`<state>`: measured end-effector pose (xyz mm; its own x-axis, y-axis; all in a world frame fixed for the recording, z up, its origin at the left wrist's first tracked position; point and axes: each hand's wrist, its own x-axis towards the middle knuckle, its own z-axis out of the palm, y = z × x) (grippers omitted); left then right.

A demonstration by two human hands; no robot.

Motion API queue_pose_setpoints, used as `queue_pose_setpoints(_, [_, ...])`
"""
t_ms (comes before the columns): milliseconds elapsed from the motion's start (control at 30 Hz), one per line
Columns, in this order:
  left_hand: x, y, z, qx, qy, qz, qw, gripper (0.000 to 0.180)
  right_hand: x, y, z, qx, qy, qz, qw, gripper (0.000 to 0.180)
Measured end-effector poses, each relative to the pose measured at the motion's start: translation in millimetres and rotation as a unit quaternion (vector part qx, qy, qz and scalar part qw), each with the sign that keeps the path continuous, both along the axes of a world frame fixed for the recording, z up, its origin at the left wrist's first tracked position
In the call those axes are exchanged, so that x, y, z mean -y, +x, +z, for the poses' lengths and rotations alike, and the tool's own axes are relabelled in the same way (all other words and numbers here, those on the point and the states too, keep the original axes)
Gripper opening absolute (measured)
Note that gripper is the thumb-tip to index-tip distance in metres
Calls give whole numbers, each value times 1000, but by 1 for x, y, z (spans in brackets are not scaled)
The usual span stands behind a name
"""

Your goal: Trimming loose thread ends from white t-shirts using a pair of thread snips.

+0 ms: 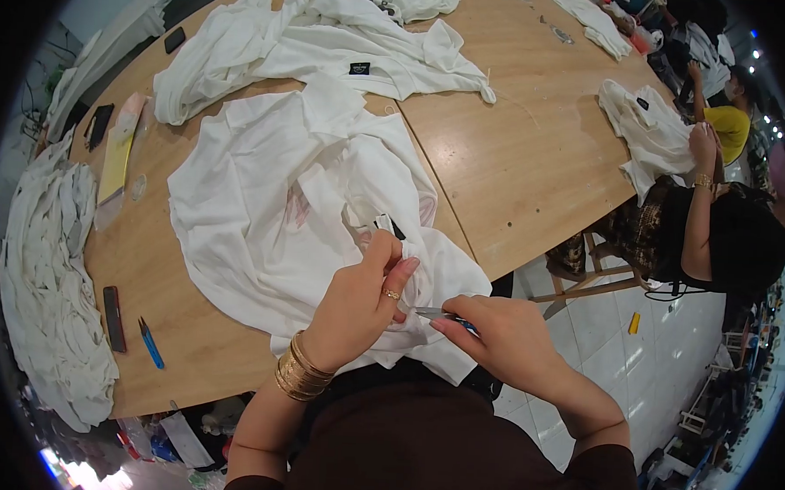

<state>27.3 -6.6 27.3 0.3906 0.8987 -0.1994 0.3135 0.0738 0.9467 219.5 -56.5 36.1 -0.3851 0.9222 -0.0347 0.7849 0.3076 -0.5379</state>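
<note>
A white garment lies bunched at the table's near edge, part of it hanging over my lap. My left hand pinches a fold of its cloth, close to a small black label. In my right hand is a pair of small thread snips, metal blades pointing left. The blade tips reach the cloth just beside my left fingers. My right fingers hide most of the snips' handle.
More white garments are heaped at the back. White cloth hangs along the left edge. Blue tweezers, a dark slim case and a black phone lie on the wooden table. Co-workers sit at right.
</note>
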Motion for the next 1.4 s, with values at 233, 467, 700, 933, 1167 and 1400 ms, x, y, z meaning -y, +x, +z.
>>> queue_pose_setpoints(233, [0, 2, -3, -6, 3, -7, 1000, 17, -2, -2, 3, 36, 9, 10, 999, 31])
queue_pose_setpoints(467, [0, 6, -4, 2, 12, -23, 1000, 18, -5, -6, 4, 56, 9, 19, 998, 33])
queue_pose_setpoints(700, [-1, 6, -4, -4, 8, -29, 1000, 17, -11, -4, 9, 69, -23, 37, 997, 27])
queue_pose_setpoints(933, [-1, 9, -7, -11, 19, -37, 999, 17, -12, -4, 19, 138, -3, 66, 988, 29])
queue_pose_setpoints(1167, [1, 13, -11, -50, 68, -42, 996, 17, -18, -12, 27, 179, -17, 95, 979, 34])
queue_pose_setpoints(1400, [4, 14, -21, -46, 136, -35, 989, 17, -20, -16, 23, 175, -5, 98, 980, 34])
